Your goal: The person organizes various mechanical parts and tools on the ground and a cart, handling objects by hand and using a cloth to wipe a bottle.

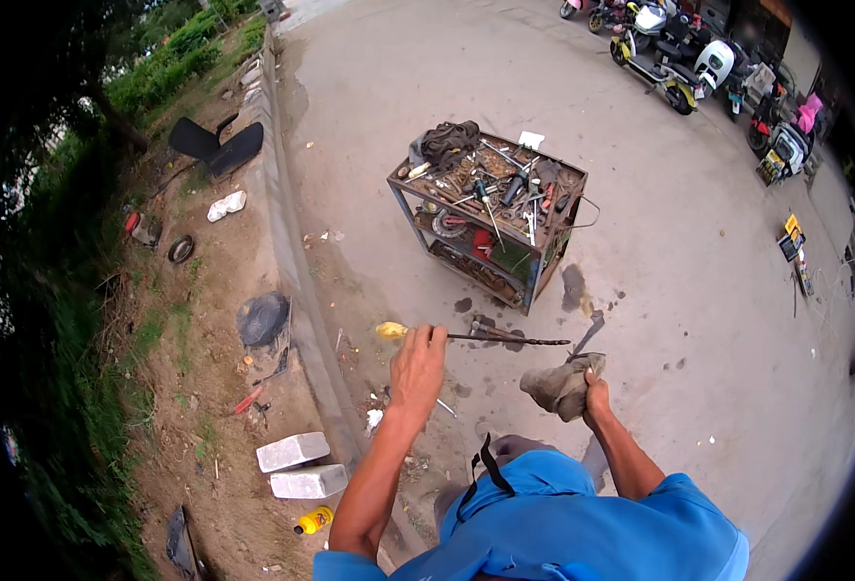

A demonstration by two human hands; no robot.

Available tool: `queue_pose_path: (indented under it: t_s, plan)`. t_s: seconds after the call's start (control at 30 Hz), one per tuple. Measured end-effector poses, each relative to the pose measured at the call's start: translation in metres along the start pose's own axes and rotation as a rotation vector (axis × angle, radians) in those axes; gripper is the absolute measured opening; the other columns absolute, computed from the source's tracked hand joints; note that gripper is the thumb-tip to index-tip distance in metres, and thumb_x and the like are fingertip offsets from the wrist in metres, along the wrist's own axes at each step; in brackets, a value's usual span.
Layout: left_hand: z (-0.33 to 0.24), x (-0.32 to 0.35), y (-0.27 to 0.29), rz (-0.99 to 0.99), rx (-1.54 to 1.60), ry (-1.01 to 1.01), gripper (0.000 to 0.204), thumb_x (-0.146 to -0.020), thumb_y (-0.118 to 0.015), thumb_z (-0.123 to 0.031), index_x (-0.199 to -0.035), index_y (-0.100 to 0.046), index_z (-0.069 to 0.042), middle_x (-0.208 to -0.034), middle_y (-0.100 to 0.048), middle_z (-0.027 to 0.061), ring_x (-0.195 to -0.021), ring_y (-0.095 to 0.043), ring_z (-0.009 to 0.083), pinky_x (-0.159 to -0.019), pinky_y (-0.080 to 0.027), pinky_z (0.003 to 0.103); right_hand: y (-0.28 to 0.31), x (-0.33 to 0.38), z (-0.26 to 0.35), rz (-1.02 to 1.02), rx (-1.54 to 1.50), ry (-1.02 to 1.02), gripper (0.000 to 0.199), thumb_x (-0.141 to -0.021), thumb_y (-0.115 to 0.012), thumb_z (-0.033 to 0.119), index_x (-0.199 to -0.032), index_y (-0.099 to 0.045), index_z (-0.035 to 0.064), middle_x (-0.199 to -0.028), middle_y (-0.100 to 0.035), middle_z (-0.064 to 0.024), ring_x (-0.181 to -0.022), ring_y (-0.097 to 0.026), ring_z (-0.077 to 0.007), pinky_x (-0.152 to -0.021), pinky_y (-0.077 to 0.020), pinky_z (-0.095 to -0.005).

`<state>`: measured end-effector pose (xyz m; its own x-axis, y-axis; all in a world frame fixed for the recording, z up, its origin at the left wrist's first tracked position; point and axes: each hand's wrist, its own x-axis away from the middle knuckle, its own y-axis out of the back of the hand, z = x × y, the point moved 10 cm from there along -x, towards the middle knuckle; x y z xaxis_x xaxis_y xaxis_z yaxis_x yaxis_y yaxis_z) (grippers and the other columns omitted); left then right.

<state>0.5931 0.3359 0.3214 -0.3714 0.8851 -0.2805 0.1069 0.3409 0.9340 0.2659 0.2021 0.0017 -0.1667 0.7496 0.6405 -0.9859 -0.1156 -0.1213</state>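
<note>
With closed left fingers (437,336) we are gripping a yellow-handled rod (536,341); with closed right fingers (593,381), a brown rag (558,389).

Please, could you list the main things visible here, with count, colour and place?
long tool: 1, yellow handle and dark shaft, centre
cloth: 1, grey-brown, right of centre
cart: 1, dark, above centre
tools: many, mixed, on cart top
bundle: 1, dark grey, cart's far-left corner
curb: 1, grey, left of cart
blocks: 2, white, lower left
bottle: 1, yellow, below blocks
round cover: 1, black, left
scooters: several, mixed, upper right
plants: many, green, left edge
shirt: 1, blue, bottom
left hand: 1, bare, on long tool
right hand: 1, bare, on cloth
</note>
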Motion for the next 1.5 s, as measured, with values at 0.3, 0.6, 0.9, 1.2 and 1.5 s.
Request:
queue_pose_path:
  t_s: [0.3,0.6,0.9,1.2,1.5]
  plan:
    - [-0.027,-0.198,0.045,-0.276,-0.015,-0.099,0.037,-0.091,-0.053,-0.002,-0.128,-0.047,0.0,-0.129,-0.05,0.0249,-0.104,-0.061,0.0394,-0.084,-0.055,0.044,0.084,0.025,0.001,-0.064,-0.319,0.062,0.044,-0.102,-0.047,0.032,-0.12,-0.053,-0.0073,-0.113,-0.064,-0.0203,-0.101,-0.065,-0.0316,-0.09,-0.0526,-0.0455]
    - [0.11,0.148,-0.156,0.519,0.099,0.521,0.022,-0.089,-0.055,-0.009,-0.109,-0.061,-0.001,-0.101,-0.066,0.0216,-0.095,-0.066,0.04,-0.081,-0.053,0.049,-0.007,-0.017,-0.014,0.074,-0.085,-0.123,0.051,-0.103,-0.045,0.041,-0.117,-0.054,-0.0068,-0.111,-0.064,-0.0192,-0.099,-0.064,-0.0303,-0.09,-0.0514,-0.0449]
    - [0.108,0.663,-0.102,0.309,0.11,1.7,0.016,-0.084,-0.054,-0.011,-0.091,-0.064,-0.002,-0.091,-0.068,0.0275,-0.092,-0.067,0.0412,-0.079,-0.053,0.052,-0.182,-0.008,-0.035,0.733,0.378,-0.203,0.062,-0.101,-0.043,0.047,-0.14,-0.042,-0.0015,-0.137,-0.049,-0.0183,-0.122,-0.051,-0.0341,-0.103,-0.0421,-0.0476]
    - [-0.082,0.86,-0.192,-0.435,0.384,2.266,0.022,-0.084,-0.06,-0.021,-0.091,-0.071,-0.003,-0.09,-0.069,0.0236,-0.088,-0.066,0.0425,-0.078,-0.053,0.048,-0.306,0.079,-0.114,1.106,0.884,-0.353,0.06,-0.101,-0.046,0.044,-0.142,-0.041,0.0015,-0.136,-0.05,-0.0164,-0.121,-0.051,-0.0301,-0.104,-0.0406,-0.0455]
    - [-0.043,0.989,-0.255,-1.146,0.465,2.639,0.036,-0.087,-0.064,-0.032,-0.109,-0.069,-0.004,-0.103,-0.07,0.0225,-0.102,-0.065,0.0383,-0.09,-0.051,0.043,-0.34,0.256,-0.19,1.269,1.23,-0.429,0.073,-0.096,-0.051,0.053,-0.144,-0.036,0.0008,-0.145,-0.041,-0.018,-0.131,-0.044,-0.0351,-0.108,-0.0367,-0.0498]
